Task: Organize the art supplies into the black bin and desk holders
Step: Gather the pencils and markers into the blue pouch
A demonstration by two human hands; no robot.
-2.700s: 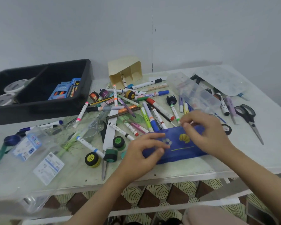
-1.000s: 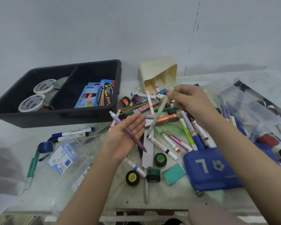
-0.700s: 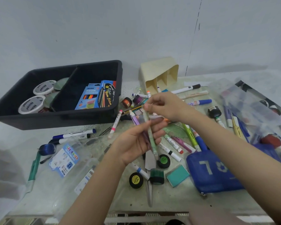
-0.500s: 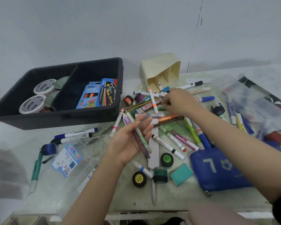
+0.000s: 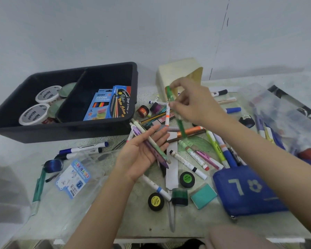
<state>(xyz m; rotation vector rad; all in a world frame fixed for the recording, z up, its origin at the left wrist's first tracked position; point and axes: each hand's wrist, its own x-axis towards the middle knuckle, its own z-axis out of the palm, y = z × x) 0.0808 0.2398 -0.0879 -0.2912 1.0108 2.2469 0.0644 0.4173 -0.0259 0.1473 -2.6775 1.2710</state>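
Observation:
My left hand is palm up over the table's middle, fingers nearly straight, with a purple pen and a pale green pen lying across it. My right hand pinches a bright green pen and holds it tilted above the pile of markers. Just behind it, the cream desk holder lies on its side. The black bin at the back left holds white tubs and colour-pencil boxes.
A blue zip pouch lies at the front right. At the front left is a clear plastic pen case. Small paint pots, a teal block and scissors sit near the front edge. A clear box stands at the right.
My right hand put a pale green pen into my left hand beside the purple one, reached back to the pile and lifted a bright green pen. My left hand stayed put.

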